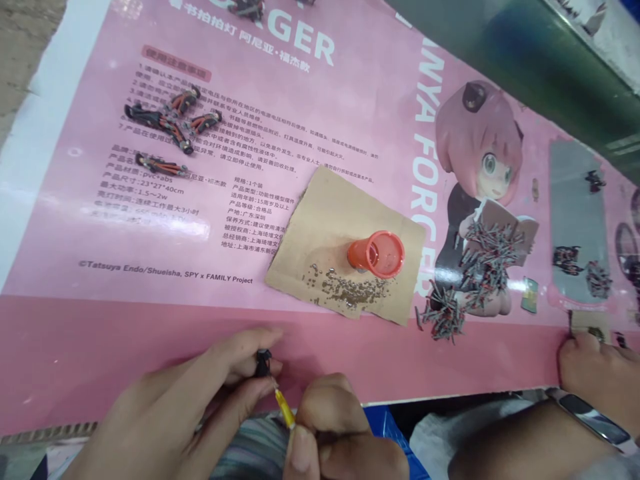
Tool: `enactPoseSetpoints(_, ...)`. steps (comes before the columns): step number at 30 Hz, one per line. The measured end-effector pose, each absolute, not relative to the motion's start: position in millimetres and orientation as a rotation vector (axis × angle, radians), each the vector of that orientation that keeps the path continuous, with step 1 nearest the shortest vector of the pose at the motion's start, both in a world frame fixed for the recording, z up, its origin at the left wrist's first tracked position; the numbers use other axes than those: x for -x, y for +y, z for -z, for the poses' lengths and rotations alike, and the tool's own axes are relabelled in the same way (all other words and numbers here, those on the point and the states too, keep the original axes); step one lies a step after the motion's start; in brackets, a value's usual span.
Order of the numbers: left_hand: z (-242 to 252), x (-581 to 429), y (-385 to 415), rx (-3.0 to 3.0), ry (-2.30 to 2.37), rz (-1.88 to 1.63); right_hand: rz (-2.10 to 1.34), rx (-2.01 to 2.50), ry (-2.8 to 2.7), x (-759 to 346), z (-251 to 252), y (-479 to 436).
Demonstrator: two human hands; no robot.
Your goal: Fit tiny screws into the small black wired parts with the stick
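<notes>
Pinching one small black part [263,363], the left hand [190,407] meets the right hand [340,437], closed around one yellow tool [284,407]; four orange-black pieces [170,123] lie beyond one red cap [377,254].

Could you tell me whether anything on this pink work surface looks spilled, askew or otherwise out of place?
Yes. The red cap lies tipped on its side on the cardboard scrap, with tiny grey bits scattered loose beside it. To the right, the grey pins sprawl in an untidy heap, some trailing toward the mat's edge.
</notes>
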State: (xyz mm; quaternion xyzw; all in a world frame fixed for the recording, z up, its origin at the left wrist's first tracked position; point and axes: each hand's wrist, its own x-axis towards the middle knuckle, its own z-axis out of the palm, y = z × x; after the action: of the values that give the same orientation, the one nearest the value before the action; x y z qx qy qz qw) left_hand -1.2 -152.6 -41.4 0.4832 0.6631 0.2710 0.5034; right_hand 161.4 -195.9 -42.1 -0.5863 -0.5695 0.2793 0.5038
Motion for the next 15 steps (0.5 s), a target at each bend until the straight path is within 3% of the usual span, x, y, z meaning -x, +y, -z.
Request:
enactPoseSetpoints(10, 22, 16, -130, -1.485, 1.337, -0.572, -0.519, 1.44, -1.187, -132, 37, -172)
enactPoseSetpoints(15, 36, 28, -143, -1.411, 1.441, -0.68, -0.545, 1.177, -1.272, -156, 45, -169)
